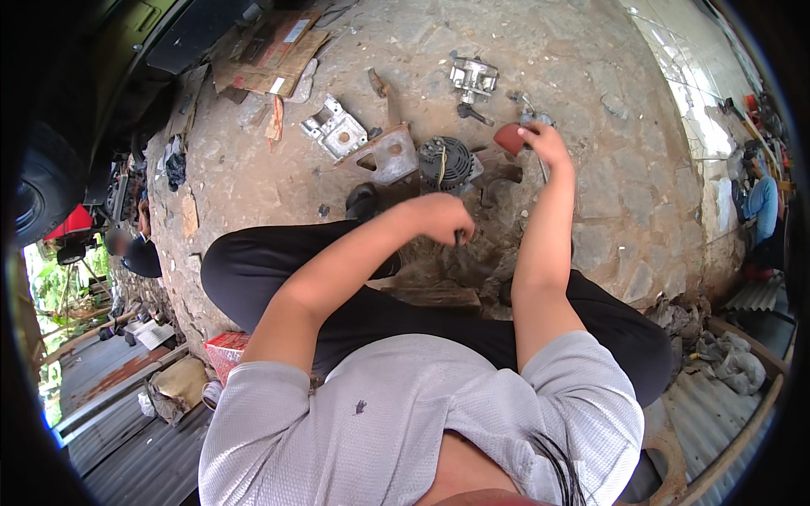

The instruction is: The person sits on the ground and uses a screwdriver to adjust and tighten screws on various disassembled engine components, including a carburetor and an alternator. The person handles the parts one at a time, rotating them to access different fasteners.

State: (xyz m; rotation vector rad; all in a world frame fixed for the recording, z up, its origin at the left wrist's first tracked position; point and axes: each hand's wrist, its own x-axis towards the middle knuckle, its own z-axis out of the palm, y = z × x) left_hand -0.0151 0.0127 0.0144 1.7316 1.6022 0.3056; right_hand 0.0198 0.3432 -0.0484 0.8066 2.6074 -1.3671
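My right hand [548, 143] is closed, pinching a reddish-brown piece of sandpaper [508, 139] by its right edge. Beside those fingers, a small metal part [528, 108] lies on the ground. My left hand [445, 219] is curled shut in front of my knees; a short dark end [459, 239] pokes out of it, but its kind cannot be made out. Just beyond the left hand rests a round, slotted alternator [447, 162]. A flat metal bracket [388, 157] sits to its left, with a silver metal housing [337, 131] farther left.
Another silver metal part [474, 78] lies farther away. Flattened cardboard [268, 52] is at the far left, near a vehicle tyre [40, 198]. A wooden block [432, 298] lies between my legs. Another person [142, 253] is at the left edge.
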